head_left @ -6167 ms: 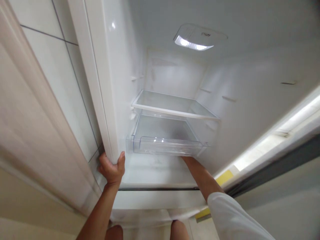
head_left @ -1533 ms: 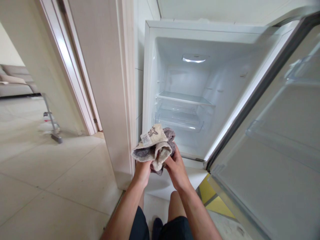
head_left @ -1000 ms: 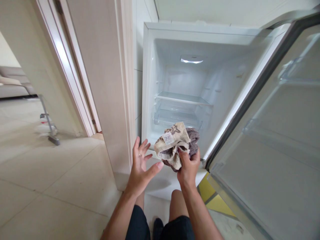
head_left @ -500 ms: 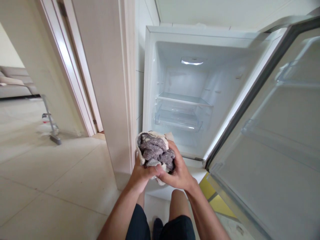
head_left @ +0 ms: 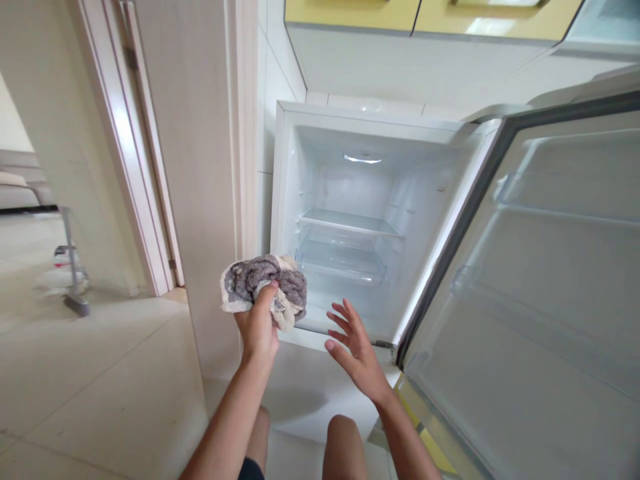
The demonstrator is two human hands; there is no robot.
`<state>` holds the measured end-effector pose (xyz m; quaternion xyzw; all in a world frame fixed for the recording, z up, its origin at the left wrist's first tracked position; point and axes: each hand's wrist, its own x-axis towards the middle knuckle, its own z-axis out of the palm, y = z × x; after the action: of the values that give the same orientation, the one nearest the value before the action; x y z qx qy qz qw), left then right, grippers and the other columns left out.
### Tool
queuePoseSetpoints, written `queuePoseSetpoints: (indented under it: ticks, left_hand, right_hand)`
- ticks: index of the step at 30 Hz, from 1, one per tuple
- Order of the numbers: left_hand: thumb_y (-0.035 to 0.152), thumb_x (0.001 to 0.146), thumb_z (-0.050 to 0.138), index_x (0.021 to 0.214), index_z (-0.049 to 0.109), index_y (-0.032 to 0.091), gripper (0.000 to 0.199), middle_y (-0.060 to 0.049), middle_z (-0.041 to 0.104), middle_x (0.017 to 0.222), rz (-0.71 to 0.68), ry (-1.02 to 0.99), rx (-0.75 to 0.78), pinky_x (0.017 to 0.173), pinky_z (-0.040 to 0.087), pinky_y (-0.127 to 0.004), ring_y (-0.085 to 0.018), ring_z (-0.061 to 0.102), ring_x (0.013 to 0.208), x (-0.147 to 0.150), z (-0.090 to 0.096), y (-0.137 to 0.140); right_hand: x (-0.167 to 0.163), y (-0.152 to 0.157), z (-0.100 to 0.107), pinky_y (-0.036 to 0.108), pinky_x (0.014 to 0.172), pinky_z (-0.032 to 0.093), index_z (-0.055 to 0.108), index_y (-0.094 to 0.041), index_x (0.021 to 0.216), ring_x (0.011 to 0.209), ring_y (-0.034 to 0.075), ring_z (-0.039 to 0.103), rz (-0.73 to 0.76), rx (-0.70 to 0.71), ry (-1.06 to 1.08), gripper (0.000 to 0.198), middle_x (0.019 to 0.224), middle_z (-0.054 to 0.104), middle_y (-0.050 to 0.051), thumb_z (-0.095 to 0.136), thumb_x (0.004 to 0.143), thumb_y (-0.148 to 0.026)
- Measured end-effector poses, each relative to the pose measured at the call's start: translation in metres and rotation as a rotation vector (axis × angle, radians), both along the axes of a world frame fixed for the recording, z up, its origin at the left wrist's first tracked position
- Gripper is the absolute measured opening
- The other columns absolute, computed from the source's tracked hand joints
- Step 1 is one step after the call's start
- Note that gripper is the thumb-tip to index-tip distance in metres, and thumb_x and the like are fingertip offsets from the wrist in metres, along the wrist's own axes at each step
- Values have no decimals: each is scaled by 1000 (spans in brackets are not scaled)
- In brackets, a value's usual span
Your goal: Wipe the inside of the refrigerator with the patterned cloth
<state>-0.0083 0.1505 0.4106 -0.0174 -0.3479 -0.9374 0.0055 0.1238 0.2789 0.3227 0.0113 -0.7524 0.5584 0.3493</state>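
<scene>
My left hand (head_left: 259, 328) grips a bunched grey and beige cloth (head_left: 263, 283) in front of the open fridge (head_left: 300, 173). To its right my right hand (head_left: 354, 345) is held up, fingers spread, holding nothing, a short way from the cloth. Inside the lit fridge are a glass shelf (head_left: 345, 224) and, under it, a clear drawer (head_left: 343, 261). Both stand bare.
The fridge door (head_left: 540, 300) is swung open at the right, with clear door racks. A wall edge and a door frame (head_left: 145, 167) stand at the left. Beyond it, a mop-like tool (head_left: 73, 273) rests on the tiled floor. Yellow cabinets (head_left: 425, 13) hang above.
Half a second ago both hands held the cloth. Now only my left hand has it, moved left, and my right hand has let go and spread. The view has tilted up.
</scene>
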Motion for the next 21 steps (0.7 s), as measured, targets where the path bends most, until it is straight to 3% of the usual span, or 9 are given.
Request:
queuePoseSetpoints:
  ticks: [4, 8, 10, 14, 21]
  left_hand:
    - [29, 57, 87, 96, 70, 24, 42, -1, 76, 98, 107, 219, -109, 81, 63, -35, -19, 74, 86, -34, 16, 26]
    - [29, 65, 83, 116, 69, 23, 53, -4, 76, 109, 174, 635, -421, 96, 60, -40, -23, 73, 101, -81, 34, 51]
    - [26, 66, 81, 124, 65, 21, 60, -7, 73, 117, 276, 822, -612, 104, 56, -43, -26, 71, 111, -103, 42, 61]
    - [24, 74, 76, 137, 59, 20, 65, -14, 62, 134, 418, 1084, -1057, 109, 53, -46, -32, 64, 125, -129, 49, 79]
    - [31, 93, 62, 140, 62, 24, 48, -17, 58, 143, 314, 1427, -1524, 109, 50, -48, -34, 56, 133, -149, 49, 109]
  right_hand:
    - [-2, 22, -40, 47, 101, 58, 37, -36, 159, 131, 29, 63, -54, -254, -43, 80, 153, 54, 16, 76, 90, -52]
    - [-3, 32, -69, 46, 96, 59, 46, -30, 150, 125, 30, 67, -123, -377, -82, 81, 146, 59, 17, 80, 82, -57]
    - [-6, 36, -77, 46, 95, 59, 49, -28, 147, 122, 30, 69, -157, -410, -83, 80, 142, 62, 18, 81, 80, -58]
    - [-21, 43, -73, 46, 96, 58, 56, -25, 139, 117, 29, 70, -265, -427, -17, 72, 135, 67, 17, 79, 80, -59]
    - [-53, 74, -40, 46, 97, 57, 63, -23, 124, 114, 29, 70, -408, -501, 94, 61, 126, 72, 15, 79, 75, -55]
